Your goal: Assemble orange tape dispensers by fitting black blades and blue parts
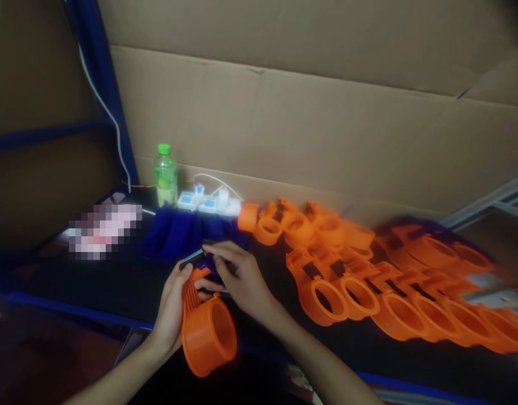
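Resting between both hands [171, 308] [247, 280] — orange holder [203, 336]

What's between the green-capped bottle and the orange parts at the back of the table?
A white power strip with plugs in it lies between the bottle and the nearest orange part, as the head view shows.

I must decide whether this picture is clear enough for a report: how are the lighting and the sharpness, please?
Head view: dim light, with dark corners; head view: the white power strip looks overbright; head view: the held orange part is fairly clear, but the orange rings at far right are smeared; head view: a patch at left is pixelated.
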A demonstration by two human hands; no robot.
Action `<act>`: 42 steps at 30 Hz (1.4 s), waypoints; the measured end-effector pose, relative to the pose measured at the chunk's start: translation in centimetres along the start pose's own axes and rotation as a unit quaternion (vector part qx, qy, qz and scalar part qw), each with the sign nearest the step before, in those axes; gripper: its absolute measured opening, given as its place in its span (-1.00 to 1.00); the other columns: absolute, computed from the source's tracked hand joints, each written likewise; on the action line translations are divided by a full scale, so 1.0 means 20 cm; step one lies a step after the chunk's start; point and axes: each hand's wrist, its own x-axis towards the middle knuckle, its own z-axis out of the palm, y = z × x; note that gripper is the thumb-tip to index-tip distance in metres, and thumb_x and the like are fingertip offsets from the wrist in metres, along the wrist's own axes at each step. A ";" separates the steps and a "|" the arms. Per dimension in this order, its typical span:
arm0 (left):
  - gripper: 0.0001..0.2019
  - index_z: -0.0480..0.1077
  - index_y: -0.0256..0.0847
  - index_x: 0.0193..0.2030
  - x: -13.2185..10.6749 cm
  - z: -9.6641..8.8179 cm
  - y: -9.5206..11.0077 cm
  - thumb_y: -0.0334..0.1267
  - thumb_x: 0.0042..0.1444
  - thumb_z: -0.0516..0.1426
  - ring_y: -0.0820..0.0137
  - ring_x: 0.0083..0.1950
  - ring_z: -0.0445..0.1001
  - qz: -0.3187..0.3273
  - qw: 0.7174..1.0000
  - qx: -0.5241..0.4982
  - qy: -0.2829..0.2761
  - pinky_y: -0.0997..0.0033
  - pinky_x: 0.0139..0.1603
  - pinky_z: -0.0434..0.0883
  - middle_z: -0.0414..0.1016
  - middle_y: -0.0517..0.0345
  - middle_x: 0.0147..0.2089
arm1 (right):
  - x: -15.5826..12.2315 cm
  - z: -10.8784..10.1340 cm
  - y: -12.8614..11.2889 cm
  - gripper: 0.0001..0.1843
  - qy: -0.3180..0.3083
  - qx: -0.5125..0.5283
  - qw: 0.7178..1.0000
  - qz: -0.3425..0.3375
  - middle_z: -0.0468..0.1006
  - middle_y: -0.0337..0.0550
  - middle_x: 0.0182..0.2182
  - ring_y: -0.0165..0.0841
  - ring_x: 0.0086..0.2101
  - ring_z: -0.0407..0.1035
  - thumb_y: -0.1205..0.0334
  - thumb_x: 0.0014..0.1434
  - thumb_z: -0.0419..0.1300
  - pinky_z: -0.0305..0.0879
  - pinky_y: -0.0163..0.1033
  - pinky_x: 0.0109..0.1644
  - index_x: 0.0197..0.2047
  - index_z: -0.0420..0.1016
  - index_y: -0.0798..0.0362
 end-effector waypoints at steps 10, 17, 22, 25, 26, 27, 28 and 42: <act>-0.71 0.34 -0.19 -0.14 0.02 -0.01 -0.01 -0.10 0.12 0.27 0.23 -0.39 0.65 0.003 1.000 0.007 0.000 0.38 -0.40 0.51 0.67 0.02 -0.35 | -0.02 0.02 -0.02 -0.77 0.052 -0.048 0.997 -0.030 0.58 -0.15 -0.16 -0.47 -0.27 0.46 0.29 0.35 0.10 0.39 -0.38 -0.21 -0.07 0.60 0.01; -0.75 0.35 -0.20 -0.19 0.02 -0.02 -0.01 -0.13 0.13 0.27 0.26 -0.41 0.63 -0.003 1.000 -0.014 0.002 0.38 -0.37 0.51 0.66 0.04 -0.38 | -0.01 -0.09 -0.03 -0.63 -0.102 -0.052 0.992 -0.049 0.48 -0.11 0.10 -0.36 0.02 0.44 0.24 0.38 0.07 0.44 -0.24 0.06 0.20 0.47 -0.08; -0.74 0.33 -0.18 -0.21 0.02 -0.02 -0.01 -0.09 0.15 0.25 0.34 -0.53 0.55 -0.007 1.000 -0.001 0.003 0.44 -0.46 0.46 0.60 0.12 -0.49 | 0.00 -0.12 0.01 -0.61 -0.123 -0.040 0.989 -0.068 0.45 -0.11 0.14 -0.32 0.11 0.38 0.24 0.38 0.09 0.37 -0.14 0.20 0.24 0.42 -0.12; -0.74 0.31 -0.16 -0.21 0.01 -0.02 -0.01 -0.06 0.17 0.22 0.31 -0.52 0.56 -0.001 1.000 0.024 -0.002 0.41 -0.45 0.48 0.57 0.13 -0.52 | -0.01 -0.11 0.03 -0.60 -0.112 -0.018 0.990 -0.088 0.46 -0.11 0.12 -0.33 0.10 0.38 0.26 0.36 0.12 0.36 -0.15 0.21 0.24 0.42 -0.14; -0.74 0.31 -0.17 -0.21 0.01 -0.02 0.00 -0.04 0.17 0.21 0.30 -0.53 0.56 -0.002 0.999 0.033 -0.004 0.39 -0.46 0.48 0.57 0.13 -0.54 | -0.01 -0.11 0.04 -0.60 -0.108 -0.008 0.990 -0.095 0.47 -0.10 0.11 -0.33 0.09 0.39 0.26 0.35 0.13 0.36 -0.16 0.20 0.23 0.43 -0.14; -0.73 0.31 -0.17 -0.22 0.00 -0.02 0.00 -0.03 0.17 0.21 0.30 -0.56 0.54 -0.002 0.999 0.042 -0.005 0.38 -0.47 0.48 0.56 0.14 -0.55 | -0.01 -0.10 0.05 -0.61 -0.102 0.002 0.990 -0.099 0.49 -0.10 0.09 -0.33 0.07 0.41 0.26 0.34 0.15 0.37 -0.16 0.18 0.22 0.45 -0.14; -0.72 0.31 -0.18 -0.22 0.00 -0.02 0.00 -0.02 0.17 0.21 0.32 -0.59 0.51 -0.004 0.999 0.048 -0.005 0.38 -0.49 0.48 0.55 0.14 -0.56 | -0.01 -0.10 0.05 -0.62 -0.097 0.011 0.990 -0.102 0.50 -0.10 0.08 -0.33 0.05 0.42 0.26 0.33 0.17 0.39 -0.16 0.16 0.20 0.47 -0.14; -0.73 0.36 -0.17 -0.27 -0.02 -0.02 0.00 -0.03 0.08 0.25 0.32 -0.58 0.52 -0.032 0.999 0.008 -0.019 0.40 -0.51 0.44 0.54 0.15 -0.57 | -0.04 -0.09 0.05 -0.75 -0.091 0.105 0.990 -0.012 0.51 -0.09 0.01 -0.35 -0.13 0.48 0.17 0.23 0.28 0.53 -0.25 -0.14 -0.01 0.64 -0.13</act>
